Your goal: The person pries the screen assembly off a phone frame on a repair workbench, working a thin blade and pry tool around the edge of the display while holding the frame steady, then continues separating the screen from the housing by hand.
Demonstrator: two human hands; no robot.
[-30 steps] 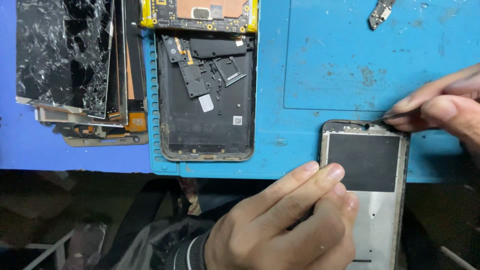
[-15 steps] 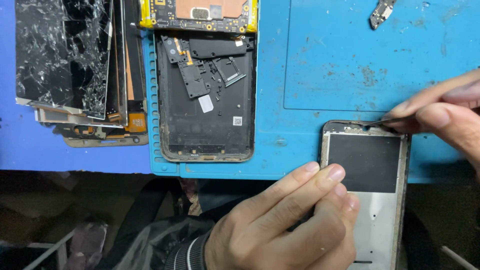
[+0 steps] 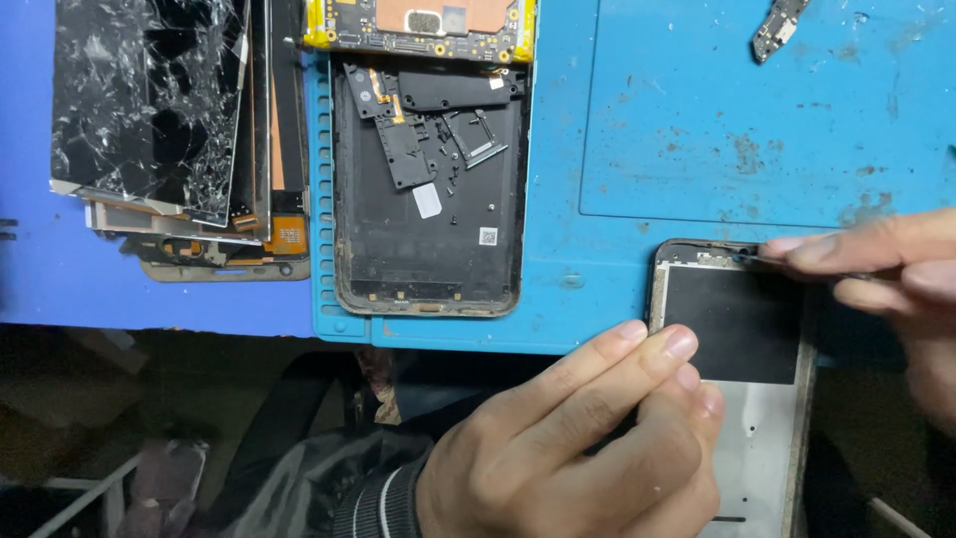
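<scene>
Phone frame (image 3: 732, 329), one, at the blue mat's (image 3: 697, 149) near edge, long axis running away from the body, top end farthest. Left hand (image 3: 588, 438) fingers clamped on its left side. Right hand (image 3: 876, 269) fingers pinched together on thin tweezers (image 3: 759, 258) at the top edge. One open back shell (image 3: 428, 189), one stack of cracked screens (image 3: 169, 120).

A blue repair mat (image 3: 697, 149) is spread on the desk. On its left part, an opened black phone back housing (image 3: 428, 199) is laid, with loose black shield plates inside. Just above the housing, a yellow-edged circuit board (image 3: 418, 25) is seen. Left of the housing, a stack of cracked phone screens (image 3: 159, 110) is piled. Far right of the housing, near the mat's top edge, a small connector board (image 3: 777, 25) is placed.
</scene>
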